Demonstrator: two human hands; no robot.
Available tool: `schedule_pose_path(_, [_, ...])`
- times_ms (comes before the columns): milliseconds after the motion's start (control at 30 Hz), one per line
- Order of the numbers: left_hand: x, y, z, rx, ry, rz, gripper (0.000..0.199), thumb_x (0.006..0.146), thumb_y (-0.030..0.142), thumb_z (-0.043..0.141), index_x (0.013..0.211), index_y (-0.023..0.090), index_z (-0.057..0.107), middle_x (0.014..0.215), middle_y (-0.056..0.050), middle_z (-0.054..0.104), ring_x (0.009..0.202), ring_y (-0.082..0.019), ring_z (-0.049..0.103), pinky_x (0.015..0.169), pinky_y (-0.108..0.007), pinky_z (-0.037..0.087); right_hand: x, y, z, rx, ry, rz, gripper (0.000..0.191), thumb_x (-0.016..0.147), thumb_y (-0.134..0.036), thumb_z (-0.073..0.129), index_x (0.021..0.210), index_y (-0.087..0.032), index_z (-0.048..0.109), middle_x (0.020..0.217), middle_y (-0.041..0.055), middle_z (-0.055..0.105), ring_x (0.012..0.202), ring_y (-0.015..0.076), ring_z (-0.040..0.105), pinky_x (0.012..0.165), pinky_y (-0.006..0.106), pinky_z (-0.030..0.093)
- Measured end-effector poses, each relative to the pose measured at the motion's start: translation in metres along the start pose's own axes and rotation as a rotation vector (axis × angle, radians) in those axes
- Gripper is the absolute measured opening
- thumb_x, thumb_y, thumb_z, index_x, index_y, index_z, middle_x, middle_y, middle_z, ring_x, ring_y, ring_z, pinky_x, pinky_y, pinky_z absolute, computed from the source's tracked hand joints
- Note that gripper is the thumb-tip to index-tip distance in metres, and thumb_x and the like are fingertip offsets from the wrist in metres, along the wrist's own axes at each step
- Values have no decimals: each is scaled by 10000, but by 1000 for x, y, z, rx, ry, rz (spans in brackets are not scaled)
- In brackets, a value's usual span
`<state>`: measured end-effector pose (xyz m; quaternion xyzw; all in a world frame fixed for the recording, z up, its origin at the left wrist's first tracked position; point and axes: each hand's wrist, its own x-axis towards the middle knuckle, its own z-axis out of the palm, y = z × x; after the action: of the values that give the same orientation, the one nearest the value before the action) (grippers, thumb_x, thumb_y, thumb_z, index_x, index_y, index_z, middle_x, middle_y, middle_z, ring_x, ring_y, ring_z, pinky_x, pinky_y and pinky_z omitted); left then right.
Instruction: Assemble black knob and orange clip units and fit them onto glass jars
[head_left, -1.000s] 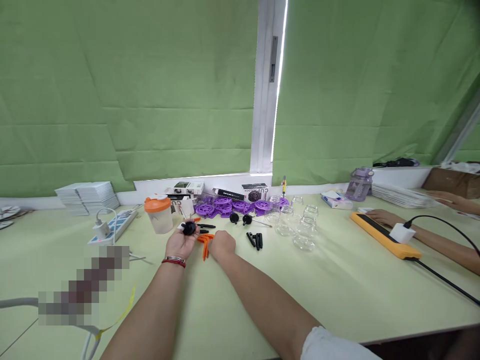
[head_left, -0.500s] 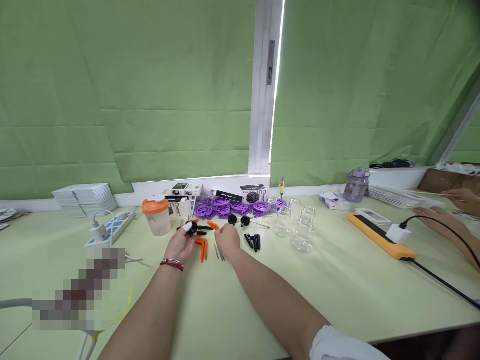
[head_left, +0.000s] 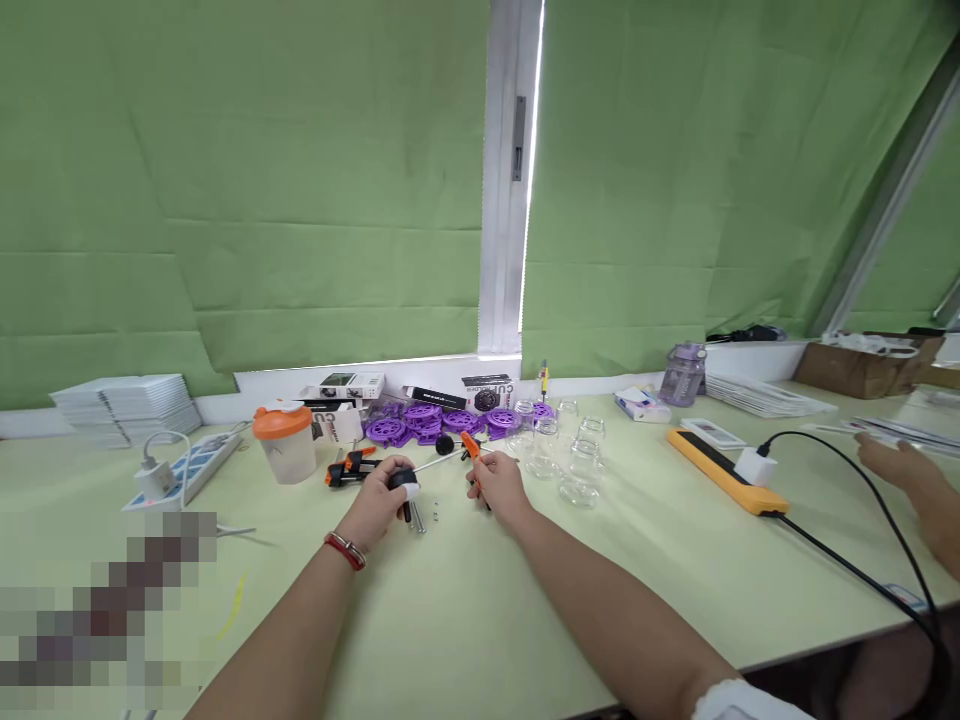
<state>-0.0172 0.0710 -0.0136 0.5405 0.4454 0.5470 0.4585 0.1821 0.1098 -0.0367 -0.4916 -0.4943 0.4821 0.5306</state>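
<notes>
My left hand (head_left: 379, 508) is closed on a round black part (head_left: 403, 479), with a thin metal rod reaching to the right from near it. Metal bolts (head_left: 418, 518) lie just under these fingers. In my right hand (head_left: 501, 488) is an orange piece (head_left: 470, 446), pointing up and left. Another round black part (head_left: 445, 445) rests between the hands, a little farther back. Black and orange clamp-like parts (head_left: 352, 467) lie left of my left hand. Several purple discs (head_left: 424, 420) are piled behind both hands.
Several clear glass jars (head_left: 579, 480) stand right of my right hand. A cup with an orange lid (head_left: 291, 455) is at the left. Farther right are an orange power strip (head_left: 724, 478), a purple bottle (head_left: 682, 375) and another person's hand (head_left: 896, 470).
The view has turned right. My right hand has moved right and now holds up an orange piece. My left hand has come nearer the bolts, still with a round black part.
</notes>
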Motion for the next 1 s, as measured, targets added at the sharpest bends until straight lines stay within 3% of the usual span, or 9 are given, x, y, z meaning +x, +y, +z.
schedule_pose_path(167, [-2,-7,6,124,6,32,293,586,140,663,866,207,611,695,43,515,467,-67,424,389,-175,329,1,-1,-5,30,-12,-10,162,722,-212,539,847,-191,438,777,9,637,502,125,637,349,171,357])
schedule_pose_path(300, [-1,-5,7,149,47,36,303,599,166,659,892,215,602,720,39,504,468,-65,404,397,-181,320,-1,2,-3,-83,-29,-59,163,721,-229,538,860,-194,461,780,-2,620,543,141,656,357,168,356])
schedule_pose_path(467, [-1,-6,4,175,11,16,314,649,215,627,956,223,563,747,38,488,468,-63,391,408,-189,324,-8,2,-3,-253,-30,-191,126,759,-263,529,861,-194,505,808,0,616,548,114,639,431,185,398])
schedule_pose_path(667, [-2,-6,4,235,-58,22,408,708,230,576,1094,243,444,962,2,496,600,-79,502,550,-231,437,-9,4,-6,-442,23,-295,79,777,-258,510,838,-210,511,768,0,623,593,125,612,515,222,424])
schedule_pose_path(800, [-2,-5,5,203,-88,33,432,716,212,572,1112,233,401,963,-2,480,667,-105,570,657,-278,474,-9,5,-6,-498,35,-324,69,779,-246,502,839,-215,512,757,0,630,602,128,596,525,226,413])
schedule_pose_path(1000, [-2,-7,7,163,-69,58,461,716,203,578,1129,243,377,943,10,473,613,-100,588,644,-292,481,-13,0,-6,-497,36,-329,67,777,-252,502,831,-213,511,754,3,633,603,130,598,533,231,418])
